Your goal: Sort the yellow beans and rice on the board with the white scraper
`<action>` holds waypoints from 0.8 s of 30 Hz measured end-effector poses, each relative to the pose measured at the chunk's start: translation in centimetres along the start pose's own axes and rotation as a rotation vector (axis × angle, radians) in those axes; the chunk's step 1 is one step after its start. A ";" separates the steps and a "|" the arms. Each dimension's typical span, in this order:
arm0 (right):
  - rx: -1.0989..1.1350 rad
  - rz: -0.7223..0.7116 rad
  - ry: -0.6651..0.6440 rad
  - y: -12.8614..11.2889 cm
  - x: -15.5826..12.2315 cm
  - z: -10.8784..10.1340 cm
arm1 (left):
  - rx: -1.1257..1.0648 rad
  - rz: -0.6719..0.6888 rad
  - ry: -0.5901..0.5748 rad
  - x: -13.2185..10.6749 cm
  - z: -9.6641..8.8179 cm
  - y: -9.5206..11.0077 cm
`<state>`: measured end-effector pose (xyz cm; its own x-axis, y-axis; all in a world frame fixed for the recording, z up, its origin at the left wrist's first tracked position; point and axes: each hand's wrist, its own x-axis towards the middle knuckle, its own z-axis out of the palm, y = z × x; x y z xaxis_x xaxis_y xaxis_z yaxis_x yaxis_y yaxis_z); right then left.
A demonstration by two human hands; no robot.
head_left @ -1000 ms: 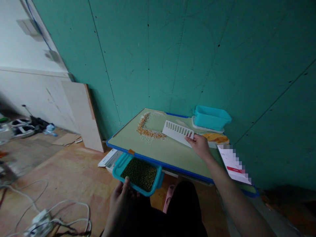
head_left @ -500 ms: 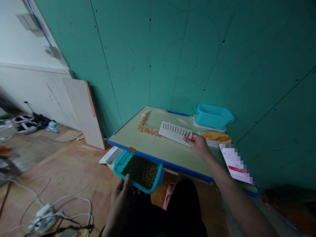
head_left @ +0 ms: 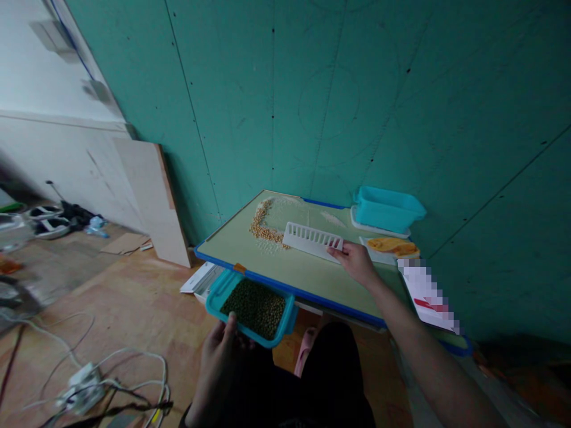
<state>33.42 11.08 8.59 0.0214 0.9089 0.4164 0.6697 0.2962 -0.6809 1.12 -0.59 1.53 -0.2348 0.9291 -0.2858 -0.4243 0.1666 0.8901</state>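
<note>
My left hand [head_left: 218,362] grips the near edge of a teal box of green beans [head_left: 252,308], held just below the front edge of the small green table [head_left: 303,270]. My right hand [head_left: 354,261] pinches the right end of a white slotted plastic panel [head_left: 312,241] that lies on the tabletop. The panel's left end touches a curved heap of yellow beans [head_left: 264,224], with small white grains scattered beside it.
An empty teal box [head_left: 387,209] on a white lid stands at the table's back right, with a yellow-filled white lid [head_left: 390,245] and a printed sheet [head_left: 428,294] nearby. A wooden board [head_left: 149,199] leans on the green wall. Cables and a power strip [head_left: 84,386] lie on the floor.
The white panel in my right hand has slid a little to the left, against the yellow beans. The view has shifted slightly; my left hand still holds the green-bean box.
</note>
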 end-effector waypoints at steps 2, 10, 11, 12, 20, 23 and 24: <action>0.026 -0.007 -0.006 -0.2 0.0 0.1 | 0.018 0.002 -0.012 0.1 -0.2 -0.1; 0.091 0.005 -0.024 -0.5 0.0 0.5 | 0.023 0.010 -0.032 0.2 -0.5 -0.4; 0.097 0.007 -0.029 -0.5 -0.1 0.6 | 0.026 0.014 -0.024 0.2 -0.4 -0.3; 0.108 0.007 -0.036 -0.5 -0.1 0.7 | 0.031 0.015 -0.016 0.2 -0.4 -0.3; 0.183 0.014 -0.089 -0.5 -0.2 1.1 | 0.010 0.010 0.020 0.1 -0.2 -0.5; 0.228 0.023 -0.095 -0.6 -0.2 1.2 | 0.005 0.005 0.001 0.2 -0.3 -0.6; 0.243 0.023 -0.096 -0.6 -0.2 1.2 | -0.005 0.003 -0.006 0.2 -0.3 -0.6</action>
<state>32.08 11.04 8.21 -0.0438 0.9363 0.3484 0.4716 0.3268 -0.8190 1.02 -0.59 0.81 -0.2314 0.9314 -0.2809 -0.4281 0.1618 0.8891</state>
